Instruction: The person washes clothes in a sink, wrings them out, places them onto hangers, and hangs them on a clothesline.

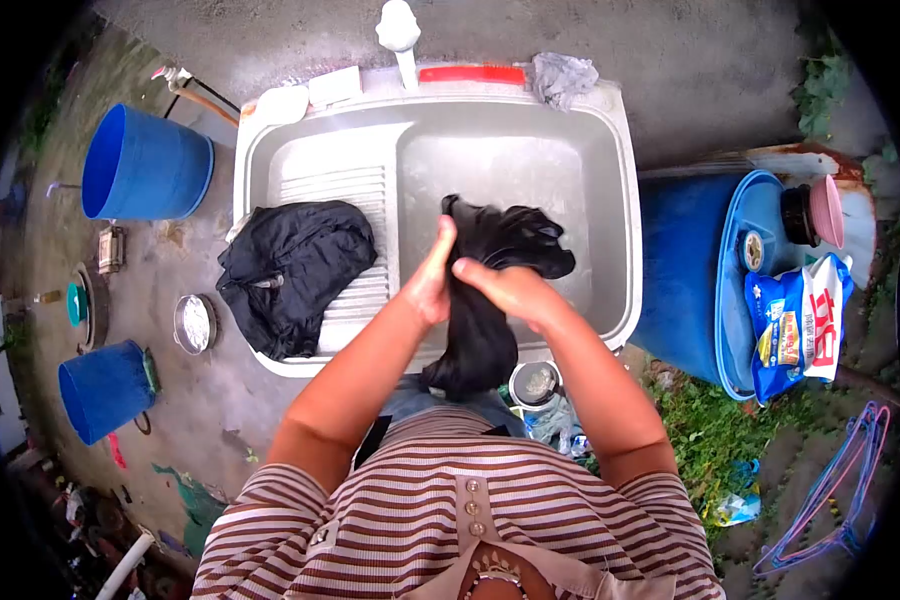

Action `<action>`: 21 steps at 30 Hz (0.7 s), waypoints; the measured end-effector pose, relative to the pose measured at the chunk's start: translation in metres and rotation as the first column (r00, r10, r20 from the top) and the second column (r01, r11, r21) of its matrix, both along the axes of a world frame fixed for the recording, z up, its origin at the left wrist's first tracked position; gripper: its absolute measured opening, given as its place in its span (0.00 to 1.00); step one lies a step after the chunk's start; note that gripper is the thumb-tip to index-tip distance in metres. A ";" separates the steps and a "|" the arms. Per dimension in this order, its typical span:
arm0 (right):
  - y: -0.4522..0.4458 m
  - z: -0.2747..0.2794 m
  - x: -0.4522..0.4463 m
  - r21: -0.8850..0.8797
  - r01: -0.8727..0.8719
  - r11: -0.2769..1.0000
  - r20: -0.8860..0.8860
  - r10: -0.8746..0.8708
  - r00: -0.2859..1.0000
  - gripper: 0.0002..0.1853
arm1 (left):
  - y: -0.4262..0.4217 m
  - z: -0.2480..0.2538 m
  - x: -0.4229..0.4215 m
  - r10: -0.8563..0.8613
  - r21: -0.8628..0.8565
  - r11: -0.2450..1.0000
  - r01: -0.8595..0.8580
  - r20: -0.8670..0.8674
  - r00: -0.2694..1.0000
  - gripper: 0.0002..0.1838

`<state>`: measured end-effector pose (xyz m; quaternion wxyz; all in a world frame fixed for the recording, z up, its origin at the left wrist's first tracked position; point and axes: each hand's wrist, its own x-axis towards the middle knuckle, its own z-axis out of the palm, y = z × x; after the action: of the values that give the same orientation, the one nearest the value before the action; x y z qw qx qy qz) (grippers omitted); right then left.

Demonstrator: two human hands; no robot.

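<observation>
Shirt (400, 510) at bottom, left hand (430, 278) and right hand (515, 293) clutch cloth (482, 335) mid-frame, seemingly wringing; the next twist needs firm grips.

Looks steeply down and forward from the head, close above the striped shirt (400, 500), over left hand (431, 275) and right hand (515, 293) into the sink (500, 165); wide, bowed at the edges, dark at the corners.

Left arm (355, 375) slanting up from lower left, right arm (610, 395) from lower right! Left hand (430, 280) mid-frame, gripping; right hand (515, 292) close beside, gripping too, thumb pointing upper left.
</observation>
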<state>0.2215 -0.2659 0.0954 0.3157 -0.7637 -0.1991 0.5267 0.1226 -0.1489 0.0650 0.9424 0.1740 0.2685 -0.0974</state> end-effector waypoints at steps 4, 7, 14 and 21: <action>0.021 0.078 0.031 -0.449 -0.547 0.706 0.416 0.707 0.572 0.54 | -0.010 0.004 0.014 0.057 -0.201 0.979 -0.045 0.057 0.997 0.40; 0.020 0.095 0.067 -0.304 -0.659 0.687 0.385 0.722 0.575 0.38 | -0.009 0.004 0.020 0.006 -0.302 0.949 0.087 0.293 0.956 0.35; -0.027 -0.045 0.025 0.386 0.919 0.073 -0.700 -0.626 0.344 0.24 | -0.029 0.019 0.031 0.189 -0.726 0.673 0.142 0.354 0.916 0.33; 0.011 -0.040 0.026 0.515 0.847 -0.134 -0.857 -0.087 0.508 0.20 | -0.054 0.025 0.003 0.126 -0.840 0.535 0.094 0.190 0.974 0.43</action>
<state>0.2475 -0.2553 0.0550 0.9423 -0.1692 -0.0566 0.2834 0.1259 -0.2032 0.0903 0.9339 -0.2948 0.0801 -0.1856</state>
